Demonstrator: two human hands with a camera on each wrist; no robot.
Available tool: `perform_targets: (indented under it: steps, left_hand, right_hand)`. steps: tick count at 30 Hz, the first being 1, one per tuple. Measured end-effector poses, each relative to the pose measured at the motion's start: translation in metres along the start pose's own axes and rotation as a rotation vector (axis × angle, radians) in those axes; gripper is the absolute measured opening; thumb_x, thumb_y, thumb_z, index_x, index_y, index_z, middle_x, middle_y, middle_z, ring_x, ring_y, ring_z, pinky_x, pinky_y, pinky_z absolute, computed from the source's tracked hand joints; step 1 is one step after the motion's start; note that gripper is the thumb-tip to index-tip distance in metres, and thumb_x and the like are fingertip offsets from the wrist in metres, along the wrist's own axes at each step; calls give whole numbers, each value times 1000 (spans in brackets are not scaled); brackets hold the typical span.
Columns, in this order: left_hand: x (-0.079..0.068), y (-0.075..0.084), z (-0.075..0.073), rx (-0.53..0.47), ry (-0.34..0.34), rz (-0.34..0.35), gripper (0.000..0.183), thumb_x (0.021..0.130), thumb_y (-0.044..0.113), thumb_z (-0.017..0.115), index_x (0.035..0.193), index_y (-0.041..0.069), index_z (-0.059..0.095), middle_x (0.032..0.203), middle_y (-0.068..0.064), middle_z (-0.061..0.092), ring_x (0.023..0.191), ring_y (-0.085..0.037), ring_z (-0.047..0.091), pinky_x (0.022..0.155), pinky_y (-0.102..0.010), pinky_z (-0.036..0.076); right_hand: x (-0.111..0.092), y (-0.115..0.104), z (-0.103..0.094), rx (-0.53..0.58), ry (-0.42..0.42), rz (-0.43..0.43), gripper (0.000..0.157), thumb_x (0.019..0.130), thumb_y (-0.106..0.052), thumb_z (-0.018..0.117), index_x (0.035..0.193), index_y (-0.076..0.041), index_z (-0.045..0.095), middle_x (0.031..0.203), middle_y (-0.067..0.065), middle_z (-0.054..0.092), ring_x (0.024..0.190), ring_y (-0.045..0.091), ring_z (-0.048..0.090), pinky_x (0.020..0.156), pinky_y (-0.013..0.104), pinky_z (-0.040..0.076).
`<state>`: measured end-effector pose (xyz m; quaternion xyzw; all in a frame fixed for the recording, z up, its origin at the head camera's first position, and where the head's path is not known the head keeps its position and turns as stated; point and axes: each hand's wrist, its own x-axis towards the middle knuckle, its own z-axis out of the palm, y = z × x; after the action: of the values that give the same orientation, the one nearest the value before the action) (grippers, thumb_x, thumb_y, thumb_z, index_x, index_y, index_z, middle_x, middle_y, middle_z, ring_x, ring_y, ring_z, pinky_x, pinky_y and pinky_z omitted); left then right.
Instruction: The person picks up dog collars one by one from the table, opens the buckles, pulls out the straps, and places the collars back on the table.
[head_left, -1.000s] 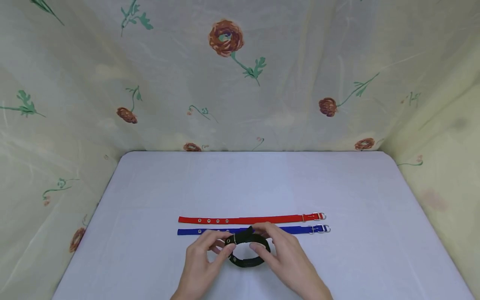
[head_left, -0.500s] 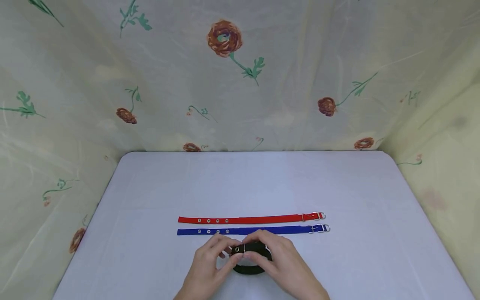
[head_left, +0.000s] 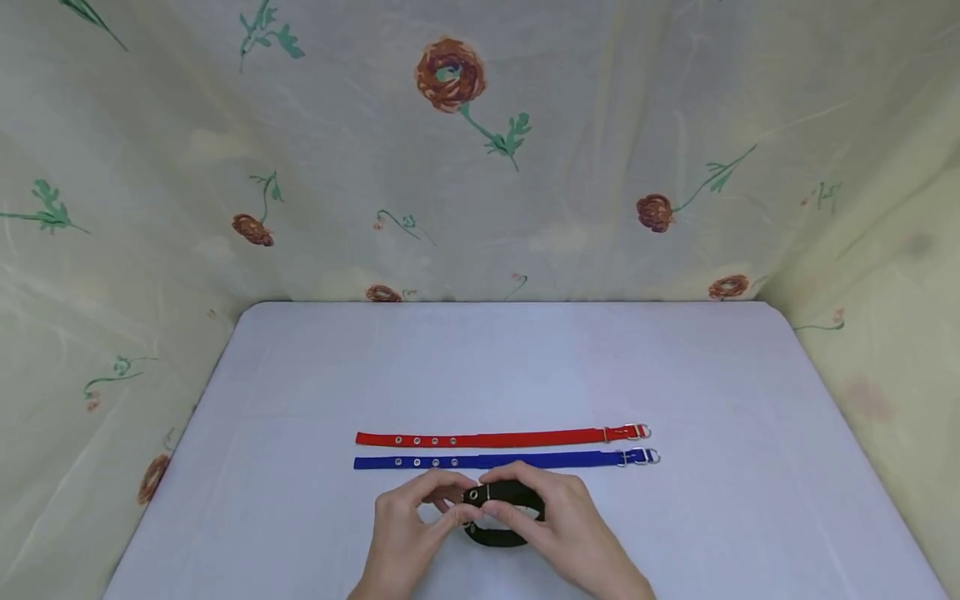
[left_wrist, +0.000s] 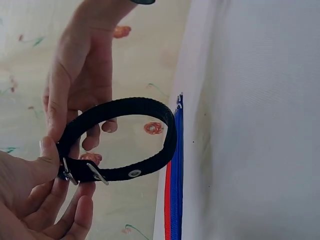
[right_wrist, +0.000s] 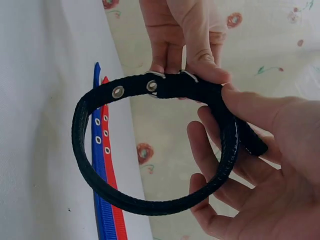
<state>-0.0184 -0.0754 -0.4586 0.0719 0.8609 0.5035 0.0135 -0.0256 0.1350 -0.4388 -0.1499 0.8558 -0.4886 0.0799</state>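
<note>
A black collar (head_left: 501,538) with metal eyelets is bent into a ring above the near part of the table. My left hand (head_left: 408,525) pinches it by the metal buckle (left_wrist: 69,171), thumb on top and fingers beneath. My right hand (head_left: 570,521) grips the band just beside, the two thumbs close together. In the right wrist view the strap's loose tip (right_wrist: 254,140) sticks out behind the ring, near the right fingers. Fingertips partly cover the buckle in the head view.
Beyond the hands, a blue collar (head_left: 540,460) and a red collar (head_left: 525,438) lie straight and parallel, buckles to the right. They rest on a white table (head_left: 480,367). Flower-patterned cloth (head_left: 570,150) hangs at the back and both sides.
Both hands have drawn together at the buckle and come slightly nearer the body. The strap tip that poked up by the right fingers is out of the head view. The other collars lie still.
</note>
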Motion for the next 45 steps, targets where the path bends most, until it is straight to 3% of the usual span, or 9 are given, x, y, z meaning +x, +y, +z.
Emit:
perform_targets:
  steps: [11, 17, 24, 30, 33, 38, 41, 45]
  left_hand:
    - [2, -2, -3, -55, -13, -19, 24, 93, 35, 83, 110, 19, 78, 103, 4, 83, 88, -2, 77, 79, -23, 63]
    - [4, 1, -3, -94, -29, -94, 24, 99, 34, 77, 115, 17, 73, 107, -1, 83, 90, -3, 80, 87, -22, 63]
    - [2, -1, -2, -235, -60, -184, 28, 102, 28, 73, 123, 11, 67, 114, -6, 82, 92, -10, 81, 96, -31, 64]
    - [2, -2, -2, -376, -85, -234, 36, 103, 27, 71, 129, 4, 62, 127, -16, 76, 99, -14, 81, 91, -24, 64]
    - [3, -3, -3, -384, -108, -233, 38, 104, 29, 70, 130, 4, 59, 128, -17, 74, 101, -14, 81, 93, -24, 63]
    - [3, -2, -5, -320, -160, -183, 43, 103, 37, 73, 134, 10, 60, 128, -12, 73, 104, -12, 78, 96, -24, 63]
    - [3, -1, -5, -209, -172, -65, 38, 100, 39, 77, 129, 16, 66, 124, -6, 74, 102, -12, 76, 92, -23, 63]
    - [3, 0, -4, -88, -135, 96, 27, 100, 37, 76, 118, 19, 68, 113, 0, 75, 97, -11, 76, 83, -19, 63]
  right_hand:
    - [-2, -1, 0, -14, 26, 25, 26, 101, -44, 74, 123, -30, 73, 119, -11, 80, 106, 8, 76, 93, 28, 64]
    - [-3, -1, 2, 11, 70, 45, 24, 101, -35, 77, 123, -26, 71, 118, -5, 81, 105, 11, 77, 91, 31, 66]
    - [-4, -3, 2, 32, 120, 87, 23, 100, -30, 79, 121, -28, 72, 114, -7, 82, 105, 9, 77, 93, 26, 64]
    - [-4, -5, 2, 52, 133, 82, 23, 101, -37, 76, 122, -28, 74, 116, -7, 82, 106, 11, 78, 94, 23, 62]
    - [-4, -5, 1, 26, 145, 52, 20, 102, -39, 75, 120, -30, 75, 114, -10, 81, 103, 7, 76, 92, 21, 62]
    - [-5, -2, 1, -56, 151, -56, 16, 103, -37, 74, 118, -30, 75, 108, -15, 79, 93, 0, 71, 84, 24, 64]
    - [-5, 0, 0, -79, 110, -152, 15, 104, -31, 74, 119, -28, 74, 110, -14, 78, 95, -1, 72, 83, 25, 64]
    - [-5, 0, 1, -97, 62, -259, 16, 104, -22, 74, 120, -22, 74, 113, -9, 78, 97, 1, 73, 84, 23, 65]
